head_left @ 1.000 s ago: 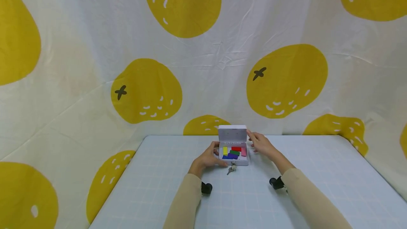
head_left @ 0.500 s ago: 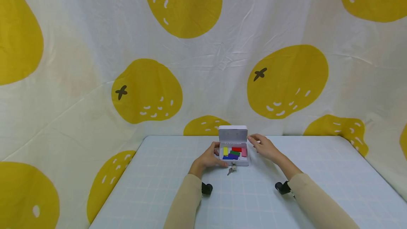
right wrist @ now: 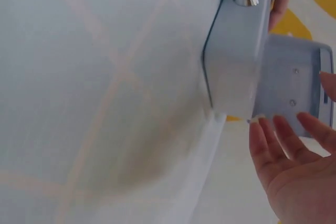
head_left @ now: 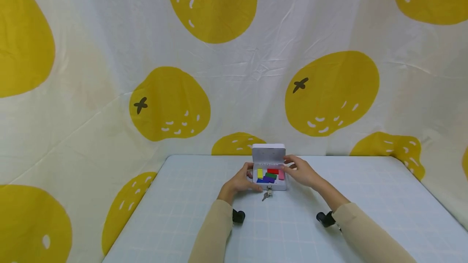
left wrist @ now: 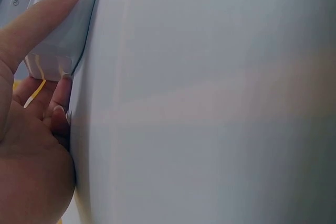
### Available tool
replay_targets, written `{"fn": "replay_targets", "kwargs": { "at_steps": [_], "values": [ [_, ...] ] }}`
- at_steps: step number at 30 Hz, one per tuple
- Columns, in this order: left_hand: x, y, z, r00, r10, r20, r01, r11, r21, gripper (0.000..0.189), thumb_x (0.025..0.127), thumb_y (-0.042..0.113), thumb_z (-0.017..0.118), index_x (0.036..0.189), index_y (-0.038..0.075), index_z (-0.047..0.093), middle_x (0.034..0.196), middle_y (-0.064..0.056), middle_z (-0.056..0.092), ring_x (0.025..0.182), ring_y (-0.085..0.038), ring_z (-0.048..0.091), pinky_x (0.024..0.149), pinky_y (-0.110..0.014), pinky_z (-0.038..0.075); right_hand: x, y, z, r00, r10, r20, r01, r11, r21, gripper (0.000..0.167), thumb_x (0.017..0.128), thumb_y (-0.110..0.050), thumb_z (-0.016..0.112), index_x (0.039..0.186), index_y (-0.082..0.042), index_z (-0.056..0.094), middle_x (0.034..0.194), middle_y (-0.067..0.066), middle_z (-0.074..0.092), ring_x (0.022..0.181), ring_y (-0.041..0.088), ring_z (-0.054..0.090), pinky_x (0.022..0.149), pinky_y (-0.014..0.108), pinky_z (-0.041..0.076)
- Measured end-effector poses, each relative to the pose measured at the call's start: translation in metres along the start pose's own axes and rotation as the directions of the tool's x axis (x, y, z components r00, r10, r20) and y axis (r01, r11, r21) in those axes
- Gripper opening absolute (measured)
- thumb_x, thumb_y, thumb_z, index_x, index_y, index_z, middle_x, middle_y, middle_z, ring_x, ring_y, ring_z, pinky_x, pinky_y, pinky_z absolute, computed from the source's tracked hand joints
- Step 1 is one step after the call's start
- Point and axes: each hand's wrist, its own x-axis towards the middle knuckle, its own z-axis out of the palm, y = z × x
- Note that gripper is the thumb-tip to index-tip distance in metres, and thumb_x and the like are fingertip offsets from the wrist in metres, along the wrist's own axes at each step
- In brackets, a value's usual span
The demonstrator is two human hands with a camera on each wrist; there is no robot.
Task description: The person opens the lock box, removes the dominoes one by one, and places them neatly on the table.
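A small white metal cash box [head_left: 279, 187] stands on the table with its lid [head_left: 268, 156] raised. Inside lie several coloured blocks, among them a yellow block [head_left: 260, 173], a red block [head_left: 272, 171], a green block [head_left: 271, 176] and a pink block [head_left: 281, 175]. Keys [head_left: 265, 196] hang from the lock at its front. My left hand [head_left: 239, 180] holds the box's left side, thumb along the front wall [left wrist: 58, 30], fingers at the side. My right hand [head_left: 302, 171] is at the lid's right edge, thumb and fingers spread apart; whether they touch the lid I cannot tell.
The table [head_left: 175, 222] has a pale checked cover, and the box stands near its far edge. Behind it hangs a white curtain [head_left: 241, 92] printed with yellow fruit. A black wrist camera [head_left: 239, 216] sits under the left forearm, another black camera [head_left: 325, 219] under the right.
My right hand drew back slightly from the lid's edge, then came in lower, its thumb parting from the fingers. My left hand, the box and the blocks have stayed put.
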Motion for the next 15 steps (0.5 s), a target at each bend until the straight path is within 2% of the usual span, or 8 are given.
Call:
{"fn": "replay_targets", "kwargs": {
  "at_steps": [5, 10, 15],
  "values": [
    [0.000, -0.001, 0.001, 1.000, -0.009, 0.001, 0.009, 1.000, -0.012, 0.086, 0.074, 0.020, 0.094, 0.143, 0.024, 0.042, 0.115, -0.005, 0.055, 0.106, -0.024, 0.051, 0.099, -0.046, 0.044, 0.000, -0.006, 0.007, 0.998, -0.056, 0.021, 0.055, 0.998, 0.019, 0.054, 0.099, -0.016, 0.068, 0.145, 0.003, 0.048, 0.138, 0.024, 0.056, 0.116, 0.037, 0.060, 0.091, 0.043, 0.057],
    [0.003, -0.004, 0.001, 1.000, -0.016, -0.004, 0.016, 1.000, 0.014, 0.086, 0.074, 0.022, 0.094, 0.143, 0.025, 0.042, 0.115, -0.004, 0.054, 0.105, -0.024, 0.051, 0.095, -0.043, 0.044, 0.002, -0.014, 0.016, 0.993, -0.107, 0.048, 0.106, 0.994, 0.024, 0.054, 0.094, -0.011, 0.073, 0.141, 0.006, 0.051, 0.130, 0.025, 0.060, 0.110, 0.037, 0.060, 0.090, 0.043, 0.057],
    [0.008, -0.004, 0.001, 0.999, -0.049, -0.015, 0.049, 0.998, 0.039, 0.088, 0.072, 0.025, 0.096, 0.142, 0.030, 0.042, 0.112, -0.002, 0.054, 0.104, -0.023, 0.051, 0.091, -0.039, 0.042, 0.007, -0.018, 0.026, 0.992, -0.111, 0.065, 0.111, 0.994, 0.004, 0.056, 0.092, -0.012, 0.076, 0.139, 0.008, 0.052, 0.125, 0.024, 0.062, 0.108, 0.038, 0.061, 0.093, 0.045, 0.055]
  ]
}}
